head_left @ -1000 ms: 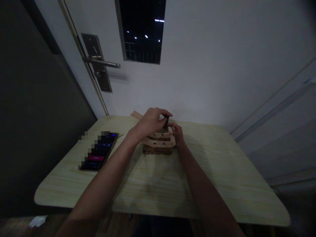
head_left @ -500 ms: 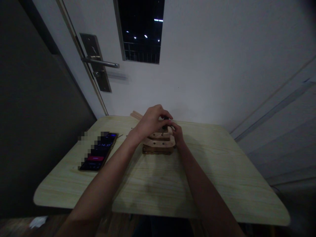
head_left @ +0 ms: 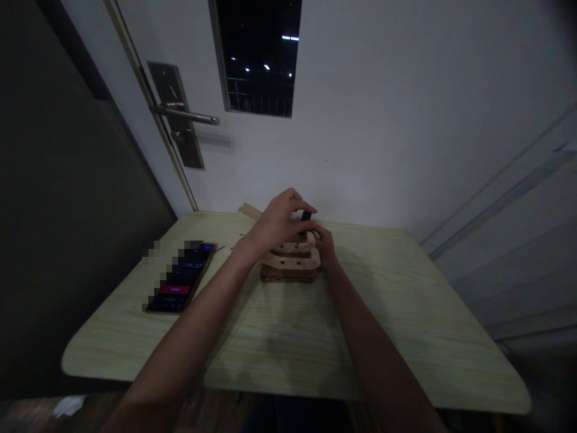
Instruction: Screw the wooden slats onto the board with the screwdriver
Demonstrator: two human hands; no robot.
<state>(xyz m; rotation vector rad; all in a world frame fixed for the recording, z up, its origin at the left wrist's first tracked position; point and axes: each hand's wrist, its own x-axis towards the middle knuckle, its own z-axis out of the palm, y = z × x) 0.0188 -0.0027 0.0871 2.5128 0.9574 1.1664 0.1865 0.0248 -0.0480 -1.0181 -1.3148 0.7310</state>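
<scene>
My left hand (head_left: 282,219) pinches a screwdriver (head_left: 306,215) by its black handle between thumb and fingers. Its thin shaft points down at the pale wooden assembly (head_left: 292,263), which has rounded U-shaped pieces with dark holes and rests on a darker brown base (head_left: 288,275). Fingers curled, my right hand (head_left: 325,243) grips the assembly's far right side, close to the left fingertips. My left hand and wrist cover the assembly's left and back parts.
A pale wood-grain table (head_left: 383,337) holds everything. A phone (head_left: 180,288) with a lit timer lies at the left. Wooden strips (head_left: 249,210) lie behind my left hand, and a small thin screw-like piece (head_left: 220,248) lies near the phone. A white door (head_left: 360,120) stands behind the table.
My left fingers have shifted slightly around the black handle, which now tilts a little to the right and shows more. The assembly and my right hand stay put.
</scene>
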